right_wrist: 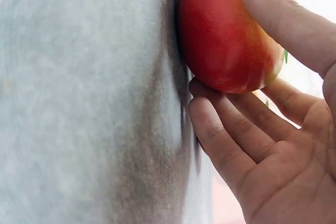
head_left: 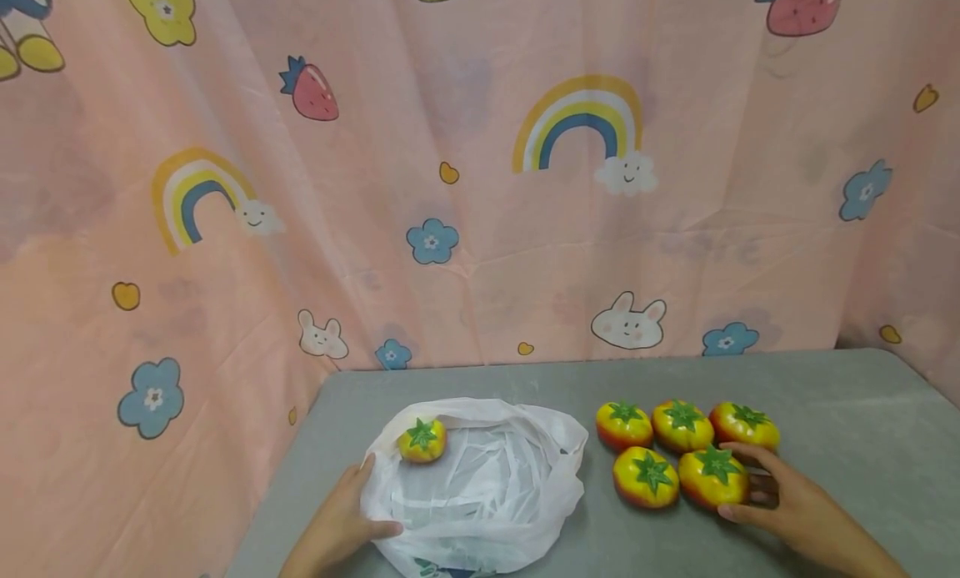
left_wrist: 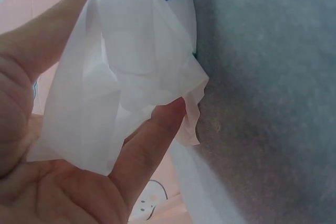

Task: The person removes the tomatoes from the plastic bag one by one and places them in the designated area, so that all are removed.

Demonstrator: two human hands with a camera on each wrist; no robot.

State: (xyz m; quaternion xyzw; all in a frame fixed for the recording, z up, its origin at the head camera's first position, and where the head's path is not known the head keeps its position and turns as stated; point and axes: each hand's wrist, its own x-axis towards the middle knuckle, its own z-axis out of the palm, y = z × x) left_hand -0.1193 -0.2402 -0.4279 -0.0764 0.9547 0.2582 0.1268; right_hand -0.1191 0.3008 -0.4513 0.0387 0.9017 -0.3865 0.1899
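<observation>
A white plastic bag (head_left: pixel 525 538) lies with its mouth spread wide, and one yellow-red toy tomato (head_left: pixel 422 441) with a green star-shaped leaf sits inside at its upper left. My left hand (head_left: pixel 341 511) holds the bag's left rim, thumb over the edge; in the left wrist view the thin plastic (left_wrist: pixel 131 51) lies between thumb and fingers. On the right, my right hand (head_left: pixel 791 499) grips the nearest right toy tomato (head_left: pixel 712 482) from its right side. The right wrist view shows the thumb on this tomato's red side (right_wrist: pixel 220 35) and fingertips at its lower edge, close to the tabletop.
Several more toy tomatoes sit close together beside the gripped one: one at front left (head_left: pixel 645 479), the others in a back row (head_left: pixel 682 425). They stand on a grey table (head_left: pixel 570 382). A pink printed curtain (head_left: pixel 480 294) hangs behind the table.
</observation>
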